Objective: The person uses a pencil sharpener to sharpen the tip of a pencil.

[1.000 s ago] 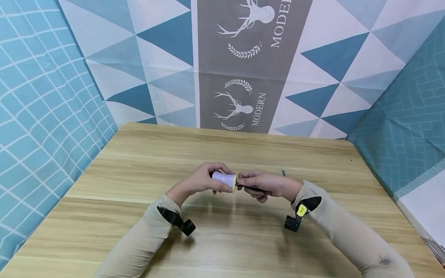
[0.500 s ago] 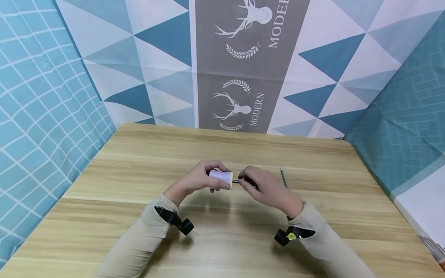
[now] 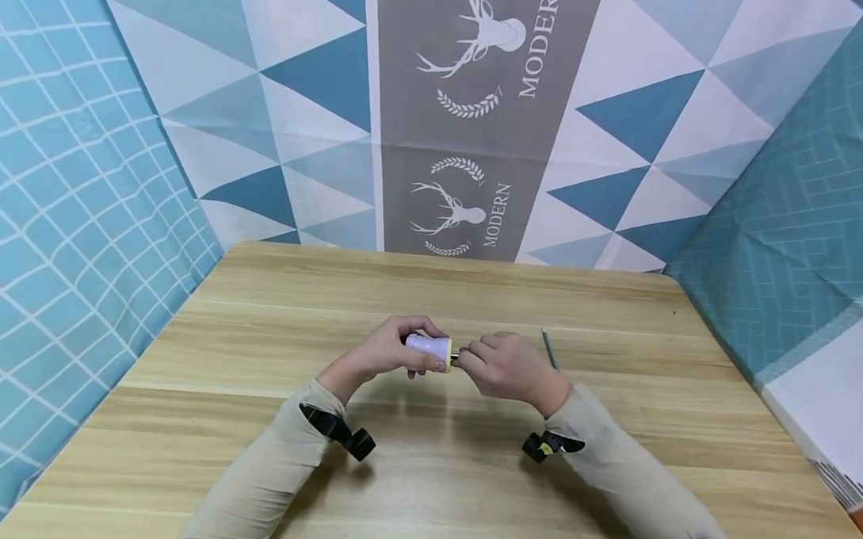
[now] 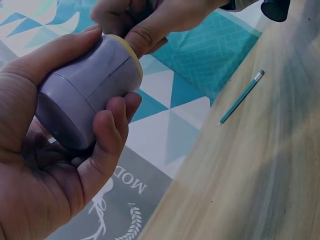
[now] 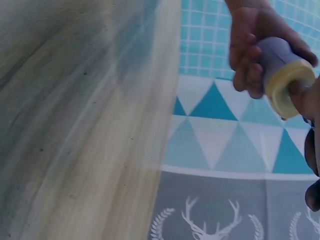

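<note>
A lavender cylinder with a yellow rim lies sideways in my left hand, whose thumb and curled fingers grip it round the body. In the right wrist view, the rim encircles a hollow end, and a right fingertip reaches into that opening. My right hand is curled close against this end, back of the hand toward the head camera. It pinches a thin metal shaft that runs to the yellow rim. Dark rounded parts show beside the right hand; I cannot tell what kind of tool this is.
On the wooden table, a green pencil with a whitish eraser end lies beyond the right wrist. Patterned cloth walls rise behind the table and along both sides. Black cameras are strapped to both wrists.
My right hand has turned over, from gripping a long dark piece to pinching near the rim with its back showing. The left hand keeps its grip. More of the pencil shows.
</note>
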{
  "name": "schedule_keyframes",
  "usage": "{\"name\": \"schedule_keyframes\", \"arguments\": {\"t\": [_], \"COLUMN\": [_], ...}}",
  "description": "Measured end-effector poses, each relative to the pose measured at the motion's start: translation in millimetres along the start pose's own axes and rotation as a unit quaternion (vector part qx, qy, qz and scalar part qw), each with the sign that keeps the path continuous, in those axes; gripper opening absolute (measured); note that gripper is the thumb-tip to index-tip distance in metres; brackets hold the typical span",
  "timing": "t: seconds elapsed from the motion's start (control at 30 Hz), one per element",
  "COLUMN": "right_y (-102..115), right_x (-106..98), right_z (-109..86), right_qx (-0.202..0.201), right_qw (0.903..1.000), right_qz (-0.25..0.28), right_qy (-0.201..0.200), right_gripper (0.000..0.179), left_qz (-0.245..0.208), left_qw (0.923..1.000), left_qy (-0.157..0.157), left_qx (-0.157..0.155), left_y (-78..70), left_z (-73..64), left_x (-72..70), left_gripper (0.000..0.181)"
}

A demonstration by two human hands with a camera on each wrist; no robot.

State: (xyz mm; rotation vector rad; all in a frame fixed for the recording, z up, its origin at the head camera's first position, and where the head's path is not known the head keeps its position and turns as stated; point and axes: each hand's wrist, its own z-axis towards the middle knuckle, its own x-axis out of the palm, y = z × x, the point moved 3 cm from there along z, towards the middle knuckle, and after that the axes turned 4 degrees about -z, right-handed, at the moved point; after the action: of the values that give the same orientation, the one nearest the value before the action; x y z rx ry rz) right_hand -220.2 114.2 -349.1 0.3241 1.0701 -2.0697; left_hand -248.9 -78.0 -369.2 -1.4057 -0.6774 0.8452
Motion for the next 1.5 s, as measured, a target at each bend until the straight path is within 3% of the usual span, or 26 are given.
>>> {"name": "schedule_keyframes", "arguments": {"t": [0.13, 0.23, 0.33, 0.37, 0.43, 0.5, 0.57, 0.63, 0.73, 0.77, 0.8, 0.83, 0.87, 0.9, 0.93, 1.0, 1.07, 1.13, 1.17, 1.23, 1.27, 1.3, 1.33, 1.43, 1.47, 1.5], "right_y": [-1, -4, -9, -10, -14, -17, -19, -21, -20, -19, -19, -19, -19, -19, -19, -21, -23, -24, -24, -26, -27, -28, -29, -26, -23, -19], "right_x": [5, 8, 9, 9, 11, 13, 15, 18, 22, 23, 24, 25, 25, 24, 24, 23, 21, 20, 19, 16, 13, 11, 7, -2, -4, -6], "right_z": [-3.0, -4.4, -3.8, -3.3, -2.8, -2.7, -2.9, -4.4, -9.5, -11.1, -12.8, -14.2, -15.3, -16.1, -16.4, -16.8, -16.3, -15.9, -15.3, -14.0, -13.0, -12.3, -10.8, -7.1, -6.6, -6.8], "right_qx": [0.020, 0.064, 0.133, 0.158, 0.215, 0.277, 0.341, 0.401, 0.466, 0.476, 0.484, 0.490, 0.493, 0.491, 0.492, 0.495, 0.499, 0.504, 0.504, 0.497, 0.488, 0.472, 0.447, 0.329, 0.285, 0.243], "right_qw": [0.9979, 0.9831, 0.9427, 0.9250, 0.8793, 0.8214, 0.7399, 0.6385, 0.4661, 0.4173, 0.3766, 0.3454, 0.3216, 0.3078, 0.3024, 0.3181, 0.3498, 0.3941, 0.4213, 0.4863, 0.5286, 0.5786, 0.6353, 0.8240, 0.8760, 0.9161], "right_qz": [0.054, 0.155, 0.279, 0.315, 0.385, 0.449, 0.525, 0.601, 0.697, 0.718, 0.733, 0.742, 0.749, 0.753, 0.754, 0.743, 0.725, 0.700, 0.685, 0.657, 0.638, 0.613, 0.583, 0.431, 0.363, 0.299], "right_qy": [0.030, 0.074, 0.125, 0.143, 0.180, 0.216, 0.247, 0.265, 0.282, 0.288, 0.294, 0.300, 0.306, 0.310, 0.315, 0.320, 0.321, 0.319, 0.314, 0.291, 0.276, 0.259, 0.239, 0.165, 0.140, 0.112], "right_gripper": [0.035, 0.029, 0.023, 0.024, 0.025, 0.027, 0.029, 0.030, 0.029, 0.027, 0.026, 0.025, 0.023, 0.023, 0.022, 0.023, 0.024, 0.023, 0.023, 0.023, 0.023, 0.022, 0.021, 0.015, 0.015, 0.015], "left_qz": [-0.006, -0.004, -0.004, -0.003, -0.004, -0.005, -0.004, -0.001, 0.000, 0.001, 0.001, 0.001, 0.002, 0.004, 0.006, 0.008, 0.010, 0.011, 0.012, 0.012, 0.011, 0.011, 0.009, 0.000, -0.002, -0.006], "left_qw": [1.0000, 1.0000, 1.0000, 1.0000, 1.0000, 1.0000, 1.0000, 1.0000, 0.9999, 0.9998, 0.9998, 0.9998, 0.9998, 0.9998, 0.9998, 0.9998, 0.9998, 0.9998, 0.9998, 0.9999, 0.9999, 0.9999, 0.9999, 0.9998, 0.9997, 0.9997], "left_qy": [-0.002, -0.003, -0.004, -0.004, -0.003, -0.003, -0.003, -0.001, 0.004, 0.006, 0.007, 0.006, 0.005, 0.003, 0.001, -0.002, -0.005, -0.006, -0.006, -0.007, -0.008, -0.010, -0.012, -0.018, -0.019, -0.018], "left_qx": [0.007, 0.005, 0.000, -0.003, -0.005, -0.006, -0.004, 0.002, 0.013, 0.017, 0.019, 0.020, 0.020, 0.020, 0.020, 0.017, 0.017, 0.015, 0.014, 0.010, 0.009, 0.007, 0.007, 0.010, 0.012, 0.013], "left_y": [0.5, 2.4, 4.1, 4.1, 4.0, 4.3, 4.2, 3.6, 2.3, 1.7, 1.1, 0.4, 0.0, -0.6, -0.9, -0.6, -0.1, 0.9, 1.3, 1.5, 1.3, 1.0, 0.2, -2.6, -3.0, -3.5], "left_z": [-0.7, 0.2, 1.4, 1.5, 1.5, 1.7, 0.8, -0.4, -2.0, -2.4, -2.6, -2.6, -2.4, -2.0, -1.4, -0.3, 1.1, 1.1, 0.8, -0.2, -0.6, -0.8, -1.1, -1.5, -1.5, -1.7], "left_x": [1.5, 2.1, 1.9, 1.7, 1.6, 1.3, 0.6, 0.6, 1.8, 2.5, 3.1, 3.8, 4.3, 4.7, 4.9, 4.6, 4.7, 4.1, 3.9, 3.0, 2.5, 1.8, 1.2, -0.5, -0.7, -0.8], "left_gripper": [0.032, 0.032, 0.031, 0.031, 0.031, 0.030, 0.031, 0.032, 0.034, 0.035, 0.035, 0.035, 0.036, 0.036, 0.036, 0.037, 0.038, 0.038, 0.039, 0.039, 0.039, 0.039, 0.039, 0.040, 0.040, 0.040]}}
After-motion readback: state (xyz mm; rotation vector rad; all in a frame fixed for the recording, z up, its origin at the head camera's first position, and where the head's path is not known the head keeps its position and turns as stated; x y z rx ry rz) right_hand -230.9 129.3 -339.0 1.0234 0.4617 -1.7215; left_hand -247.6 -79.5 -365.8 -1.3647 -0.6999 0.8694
